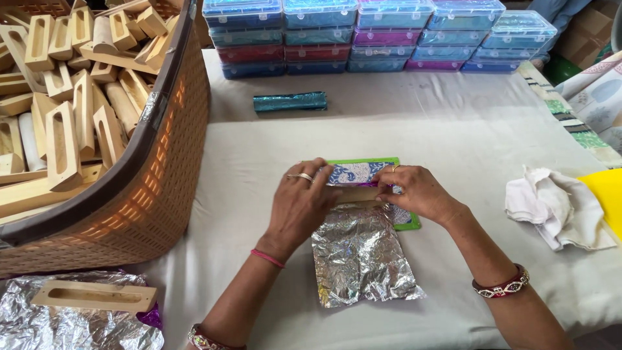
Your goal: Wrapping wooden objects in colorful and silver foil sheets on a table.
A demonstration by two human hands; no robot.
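My left hand and my right hand both press on a small wooden block lying across the far end of a crinkled silver foil sheet. The foil and block rest on a green-edged mat with a blue and white pattern. My fingers pinch the block's two ends, with the foil trailing toward me. Most of the block is hidden under my fingers.
A brown woven basket full of slotted wooden blocks stands at left. Another wooden block lies on foil at bottom left. A teal foil roll, stacked coloured plastic boxes, a white cloth and a yellow sheet surround.
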